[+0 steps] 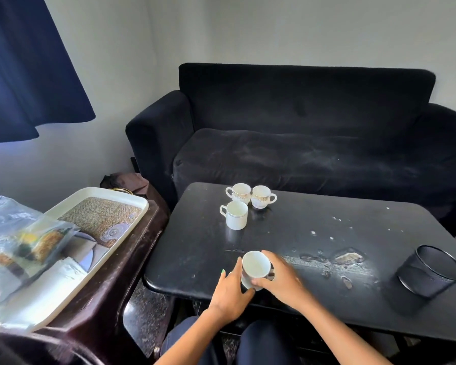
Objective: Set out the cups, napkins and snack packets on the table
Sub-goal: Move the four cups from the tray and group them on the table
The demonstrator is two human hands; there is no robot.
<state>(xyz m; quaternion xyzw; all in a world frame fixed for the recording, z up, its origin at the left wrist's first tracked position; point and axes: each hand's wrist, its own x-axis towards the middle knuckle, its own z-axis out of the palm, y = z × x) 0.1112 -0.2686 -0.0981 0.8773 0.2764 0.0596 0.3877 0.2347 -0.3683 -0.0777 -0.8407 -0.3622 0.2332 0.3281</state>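
Note:
A white cup (256, 266) stands near the front edge of the black table (313, 233). My left hand (231, 293) and my right hand (279, 279) both clasp it, one on each side. Three more white cups stand at the far left of the table: a plain one (236, 215) and two gold-patterned ones (239, 193) (261, 197) behind it. On my left a white tray (127, 222) holds a clear bag of snack packets (24, 241) and white napkins (61, 275).
A black mesh holder (429, 271) lies tilted at the table's right front. The tabletop has a worn, chipped patch (348, 258) right of the held cup. A dark sofa (300, 143) stands behind the table. The tray rests on a dark brown side table (111, 293).

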